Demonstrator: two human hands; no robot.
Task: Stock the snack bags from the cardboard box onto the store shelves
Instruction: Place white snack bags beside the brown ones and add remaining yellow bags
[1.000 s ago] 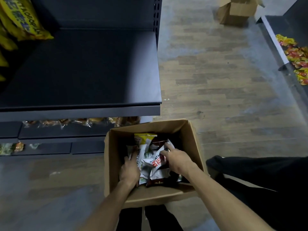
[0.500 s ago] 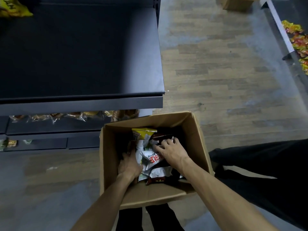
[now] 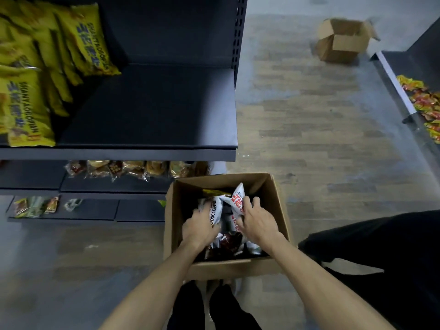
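Note:
An open cardboard box stands on the floor in front of me, holding several white, red and dark snack bags. My left hand grips a white snack bag with black lettering inside the box. My right hand grips a white bag with red print, whose top corner sticks up above the other bags. A dark shelf lies up and left of the box, its right part bare. Yellow snack bags fill its left end.
Lower shelves hold clear-wrapped snacks and small packets. A second open cardboard box sits on the wooden floor far back. Another shelf with yellow-red packets runs along the right edge. Dark cloth lies at the right of the box.
Both hands have closed round bags in the box and raised them a little. The view has tilted up, bringing the yellow bags on the shelf into sight.

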